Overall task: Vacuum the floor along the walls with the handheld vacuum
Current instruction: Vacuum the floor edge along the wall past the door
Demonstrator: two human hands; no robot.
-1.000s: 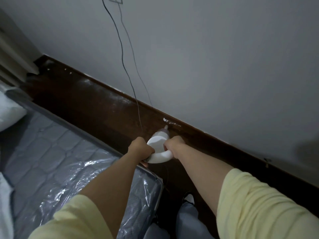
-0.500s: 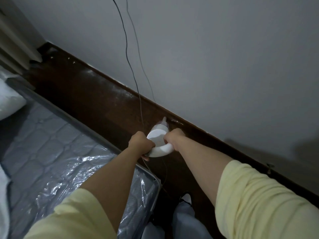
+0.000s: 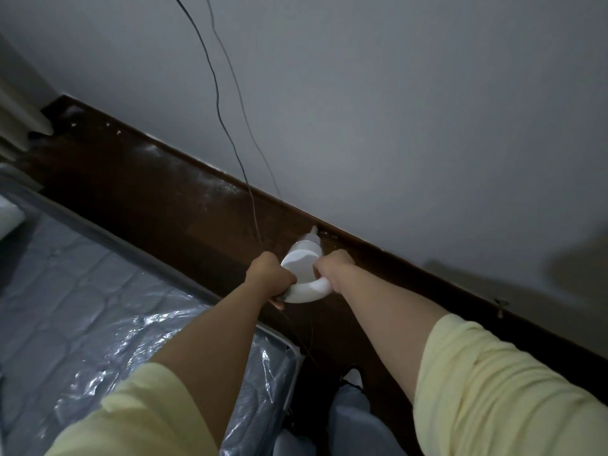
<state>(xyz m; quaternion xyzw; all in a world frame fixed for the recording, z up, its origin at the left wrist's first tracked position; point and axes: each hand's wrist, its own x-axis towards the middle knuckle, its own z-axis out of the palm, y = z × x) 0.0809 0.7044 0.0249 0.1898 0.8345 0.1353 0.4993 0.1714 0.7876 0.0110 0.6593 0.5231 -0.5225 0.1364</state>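
A small white handheld vacuum (image 3: 304, 263) points down at the dark wooden floor (image 3: 158, 195), its nozzle tip touching the spot where the floor meets the grey wall (image 3: 394, 110). My left hand (image 3: 268, 276) grips the left side of its curved handle. My right hand (image 3: 332, 263) grips the right side. White dust streaks lie on the floor along the wall to the left of the nozzle.
A thin black cord (image 3: 217, 97) hangs down the wall to the vacuum. A plastic-wrapped grey mattress (image 3: 98, 291) fills the lower left, leaving a narrow floor strip beside the wall. My feet (image 3: 353, 380) stand on that strip. A curtain (image 3: 13, 106) hangs at far left.
The view has shifted so the vacuum and both hands sit slightly higher along the wall line. Both hands keep the same grip on the vacuum.
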